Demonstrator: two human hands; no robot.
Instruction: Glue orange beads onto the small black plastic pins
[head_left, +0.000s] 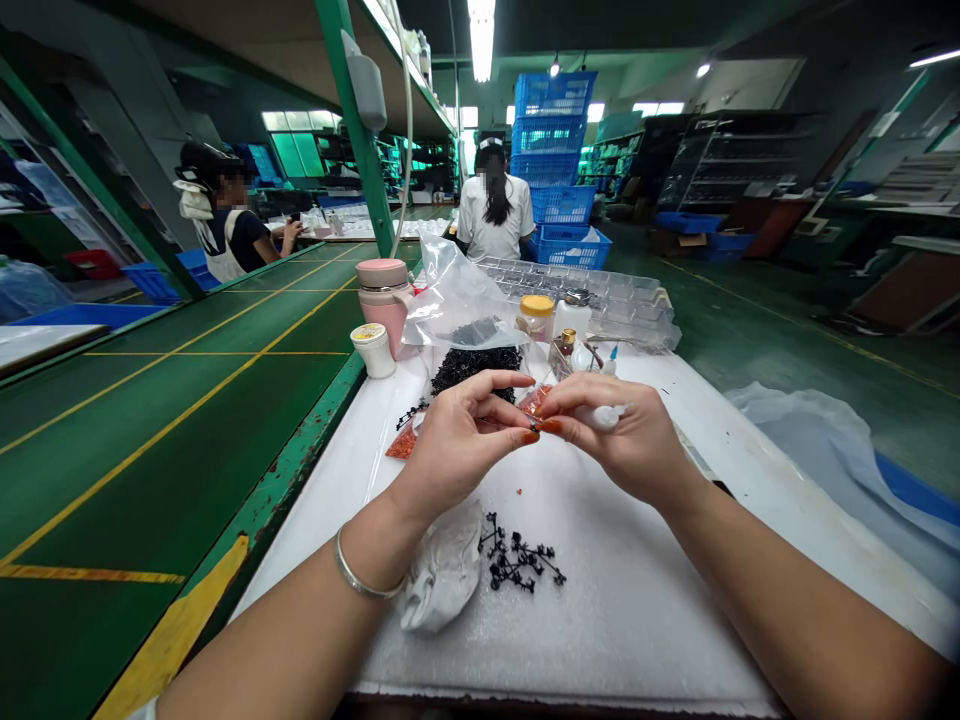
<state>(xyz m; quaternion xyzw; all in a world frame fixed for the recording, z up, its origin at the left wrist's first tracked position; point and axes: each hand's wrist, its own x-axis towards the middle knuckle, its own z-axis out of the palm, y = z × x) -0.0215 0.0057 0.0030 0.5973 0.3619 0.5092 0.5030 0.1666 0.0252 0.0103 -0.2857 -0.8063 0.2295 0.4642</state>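
Observation:
My left hand (457, 435) pinches a tiny black part (534, 427) between thumb and fingertips, above the white work surface. Closed around a small white squeeze bottle (606, 415), my right hand (634, 440) meets the left at the fingertips. Its thin front end is mostly hidden by the fingers. Below the hands lie loose black branched parts (517, 560), beside a crumpled white cloth (444, 570). One tiny orange piece (519, 491) rests on the surface. Behind my hands are a heap of black parts (472, 368) and bags of orange pieces (401, 442), partly covered by the hands.
A pink flask (384, 300), a white tub (373, 350), a yellow-lidded jar (535, 318) and clear compartment trays (615, 305) line the back. A green conveyor belt (187, 370) runs at left. Two people sit farther off, near stacked blue crates (551, 140).

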